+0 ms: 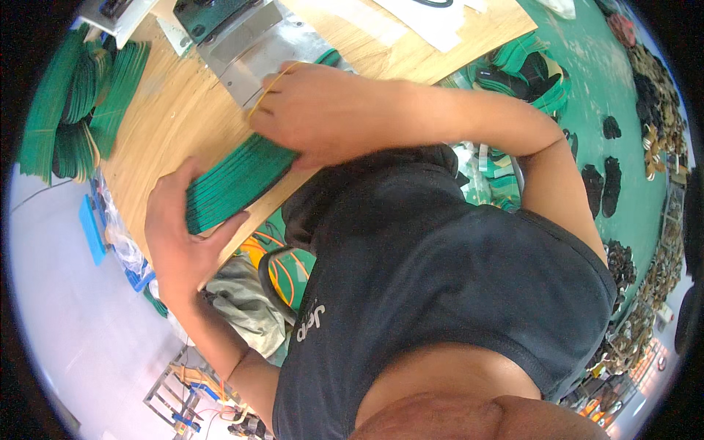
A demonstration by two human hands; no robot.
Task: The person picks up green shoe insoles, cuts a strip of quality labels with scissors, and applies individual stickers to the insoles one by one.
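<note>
A thick stack of green knitted pieces, with thin dark lines between its layers, slants across the front of the wooden table. My left hand is closed round its near-left end, thumb on one side and fingers on the other. Over the stack's far end lies my right hand, slightly blurred, its fingers curled round it. A yellow rubber band is stretched over those right-hand fingers. Past the right hand, a green end of a knitted piece shows. The fingertips under the stack are hidden.
On the wooden table, a metal plate belongs to a dark machine. More green bundles hang at the left edge. Green and black pieces lie beyond the right edge. Orange cords and grey cloth are below.
</note>
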